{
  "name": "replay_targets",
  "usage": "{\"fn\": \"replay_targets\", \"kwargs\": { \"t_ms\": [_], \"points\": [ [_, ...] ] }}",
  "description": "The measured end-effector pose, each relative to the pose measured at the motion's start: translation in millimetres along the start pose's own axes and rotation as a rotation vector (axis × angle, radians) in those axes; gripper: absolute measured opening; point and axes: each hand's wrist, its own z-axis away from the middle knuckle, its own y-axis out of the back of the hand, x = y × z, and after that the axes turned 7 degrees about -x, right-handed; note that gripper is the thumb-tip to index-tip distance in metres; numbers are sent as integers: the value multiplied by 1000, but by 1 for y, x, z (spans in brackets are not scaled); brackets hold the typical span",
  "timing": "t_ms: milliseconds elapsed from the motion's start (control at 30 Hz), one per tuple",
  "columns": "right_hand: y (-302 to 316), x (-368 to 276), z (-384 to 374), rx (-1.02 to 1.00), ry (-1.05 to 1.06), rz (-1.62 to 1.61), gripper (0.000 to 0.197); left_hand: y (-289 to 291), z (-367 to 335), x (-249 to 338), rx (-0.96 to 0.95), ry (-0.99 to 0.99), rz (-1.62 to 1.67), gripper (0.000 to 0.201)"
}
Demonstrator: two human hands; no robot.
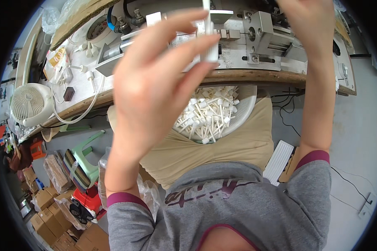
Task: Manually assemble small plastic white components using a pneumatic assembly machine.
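My left hand (148,83) is raised over the front edge of the workbench, its fingers closed on a slim white plastic part (212,46) that stands roughly upright and is blurred. Beyond it is a metal jig (228,34) with small clamping blocks. My right hand (310,21) reaches to the far right beside a metal slide unit (262,33); its fingers run out of the top of the picture. In my lap, a white basket (250,102) holds many small white plastic sticks with wide heads (209,111), partly hidden by my left hand.
A small white fan (29,103) stands at the bench's left end, near loose white parts (90,50), a roll of tape (98,30) and a cable. Left on the floor are a green stool (86,154) and cardboard boxes (50,221). A white pedal-like panel (279,161) lies at right.
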Motion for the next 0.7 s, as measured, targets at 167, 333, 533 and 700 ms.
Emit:
{"fn": "replay_targets", "kwargs": {
  "t_ms": [167, 333, 533, 700],
  "points": [
    [-6, 38, -65, -23, -35, 298, 32, -23, 21, 12, -136, 47, -179, 26],
    [-1, 15, -69, -313, -194, 89, 32, -36, 18, 13, -236, 155, -276, 26],
    [12, 10, -29, -219, -53, -254, 30, -36, 3, 14, -334, 182, -247, 26],
    [-17, -1, 18, -78, 219, -317, 27, -22, 3, 8, -389, 190, -183, 27]
  ]
}}
